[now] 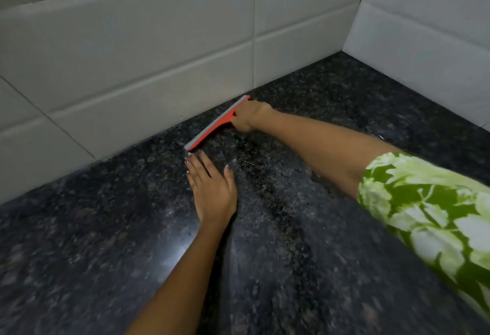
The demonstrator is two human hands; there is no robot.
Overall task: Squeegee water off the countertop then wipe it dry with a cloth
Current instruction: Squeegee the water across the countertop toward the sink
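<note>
An orange squeegee (215, 125) with a grey rubber blade lies against the dark speckled granite countertop (305, 228), its blade close to the foot of the tiled back wall. My right hand (249, 118) is shut on its handle, with the arm stretched far forward. Flat on the counter, just in front of the blade's left end, rests my left hand (210, 188) with fingers together and thumb apart, holding nothing. The stone looks glossy and wet, with small droplets. No cloth is in view.
White tiled walls (148, 50) meet in a corner at the back right (344, 48). The counter runs from the back wall toward me and to the right side wall. My green-and-white patterned sleeve (434, 210) fills the right edge.
</note>
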